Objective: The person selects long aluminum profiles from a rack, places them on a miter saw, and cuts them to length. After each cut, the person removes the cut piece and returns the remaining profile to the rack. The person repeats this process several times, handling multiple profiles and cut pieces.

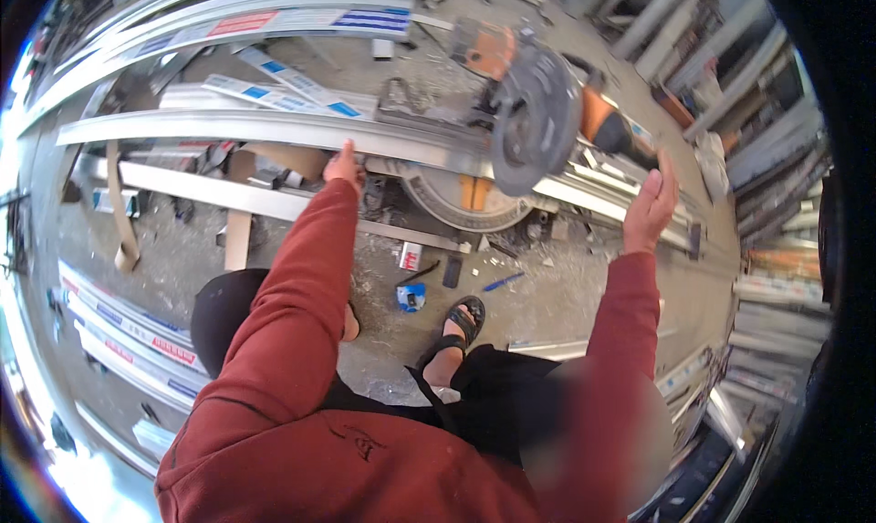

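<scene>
My left hand (344, 166) presses on a long aluminium profile (228, 127) that lies across the bed of a miter saw (511, 103). The saw has an orange body and a grey blade guard (537, 121), raised just right of the profile's cut point. My right hand (651, 203) hovers with fingers apart to the right of the saw, below its handle (610, 126), and holds nothing. Both arms wear red sleeves. My sandalled foot (454, 331) rests on the concrete floor below.
More aluminium profiles with printed film lie at the back (274, 16) and at the lower left (128, 331). Stacked metal sections (776, 158) line the right side. A blue tape measure (411, 296), a pen and scraps lie on the floor near my foot.
</scene>
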The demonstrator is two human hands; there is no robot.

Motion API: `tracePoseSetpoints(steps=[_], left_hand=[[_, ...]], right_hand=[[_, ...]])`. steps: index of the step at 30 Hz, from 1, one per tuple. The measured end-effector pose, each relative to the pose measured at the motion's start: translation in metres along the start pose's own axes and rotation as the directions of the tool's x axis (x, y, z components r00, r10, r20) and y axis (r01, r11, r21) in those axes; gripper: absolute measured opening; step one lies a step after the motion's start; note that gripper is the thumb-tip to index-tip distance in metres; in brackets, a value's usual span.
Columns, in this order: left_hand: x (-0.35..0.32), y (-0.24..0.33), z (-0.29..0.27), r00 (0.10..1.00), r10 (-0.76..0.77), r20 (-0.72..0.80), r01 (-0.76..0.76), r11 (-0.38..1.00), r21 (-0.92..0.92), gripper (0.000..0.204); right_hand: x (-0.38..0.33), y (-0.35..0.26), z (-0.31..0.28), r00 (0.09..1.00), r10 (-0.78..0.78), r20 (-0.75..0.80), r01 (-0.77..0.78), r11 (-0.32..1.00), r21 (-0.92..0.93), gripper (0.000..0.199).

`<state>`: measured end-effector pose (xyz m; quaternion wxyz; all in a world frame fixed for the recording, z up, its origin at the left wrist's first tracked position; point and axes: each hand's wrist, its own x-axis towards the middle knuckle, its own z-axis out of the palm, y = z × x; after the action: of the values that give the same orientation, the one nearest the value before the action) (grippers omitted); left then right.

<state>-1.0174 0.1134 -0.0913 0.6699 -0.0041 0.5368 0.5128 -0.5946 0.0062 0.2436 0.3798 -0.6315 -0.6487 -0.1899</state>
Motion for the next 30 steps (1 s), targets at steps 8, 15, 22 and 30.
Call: tracePoseSetpoints(steps=[8,15,22,30], left_hand=[[0.0,-0.002,0.0,1.0,-0.001,0.012,0.0,0.998,0.069,0.033],[-0.016,0.028,-0.019,0.999,0.023,-0.032,-0.018,0.988,0.152,0.04],[-0.018,0.03,-0.035,0.998,0.053,-0.032,-0.049,0.992,0.12,0.038],[-0.04,-0.01,-0.078,0.973,-0.089,0.214,0.03,0.964,0.264,0.047]], right_hand=[[-0.174,0.131,0.09,0.248,0.84,0.483,-0.967,0.247,0.067,0.038],[-0.188,0.117,0.158,-0.09,0.799,0.594,-0.995,-0.101,-0.015,0.038],[-0.234,0.104,0.121,-0.042,0.83,0.555,-0.995,-0.085,0.051,0.024],[-0.355,0.034,0.084,-0.34,0.934,0.111,-0.569,-0.298,0.767,0.049]])
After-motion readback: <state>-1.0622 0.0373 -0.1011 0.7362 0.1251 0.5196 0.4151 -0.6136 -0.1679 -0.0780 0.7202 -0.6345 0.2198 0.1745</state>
